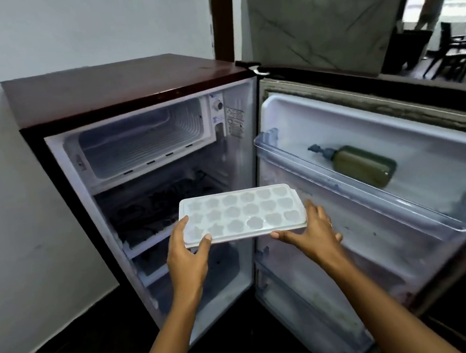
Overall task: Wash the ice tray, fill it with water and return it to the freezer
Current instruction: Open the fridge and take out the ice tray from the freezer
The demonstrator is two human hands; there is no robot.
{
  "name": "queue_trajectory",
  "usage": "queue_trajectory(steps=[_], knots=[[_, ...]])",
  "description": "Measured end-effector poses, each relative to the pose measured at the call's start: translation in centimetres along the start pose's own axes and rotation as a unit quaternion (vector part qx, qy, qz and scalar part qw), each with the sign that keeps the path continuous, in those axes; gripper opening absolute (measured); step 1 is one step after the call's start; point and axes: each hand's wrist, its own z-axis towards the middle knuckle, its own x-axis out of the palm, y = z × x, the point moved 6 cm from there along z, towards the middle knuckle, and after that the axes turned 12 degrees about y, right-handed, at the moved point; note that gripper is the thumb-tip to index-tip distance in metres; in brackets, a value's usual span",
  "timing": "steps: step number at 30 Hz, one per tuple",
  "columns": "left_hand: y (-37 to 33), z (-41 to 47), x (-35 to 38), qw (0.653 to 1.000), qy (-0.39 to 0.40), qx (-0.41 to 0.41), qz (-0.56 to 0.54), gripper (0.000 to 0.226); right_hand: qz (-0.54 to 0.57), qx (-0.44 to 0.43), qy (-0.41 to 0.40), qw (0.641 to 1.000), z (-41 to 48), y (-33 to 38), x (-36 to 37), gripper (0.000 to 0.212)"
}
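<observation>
Ice tray [242, 213], white, with moulded cells, was held level before the open fridge [124, 84], below the freezer compartment [144, 140]. Left hand [188, 259] gripped the near-left corner, thumb on the rim. Right hand [311, 232] gripped the right end, fingers curled round the edge. Green bottle [364, 166] lay on the door shelf [329, 177].

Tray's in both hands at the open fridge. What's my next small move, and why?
Probably lift the tray, kept level, toward the freezer compartment. The left hand and right hand grip its near corners, and it hangs below the compartment's open mouth. Whether its cells hold water I cannot tell.
</observation>
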Motion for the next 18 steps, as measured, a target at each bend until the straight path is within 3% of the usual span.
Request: queue_trajectory(steps=[9,18], knots=[[0.5,-4.9,6.0,0.998,0.038,-0.005,-0.040,0.046,0.029,0.027,-0.017,0.999,-6.1,-7.8,-2.3,0.113],[-0.2,-9.2,13.5,0.989,0.105,-0.013,-0.104,0.035,0.055,0.096,-0.069,0.992,-12.9,-15.5,-7.1,0.107]])
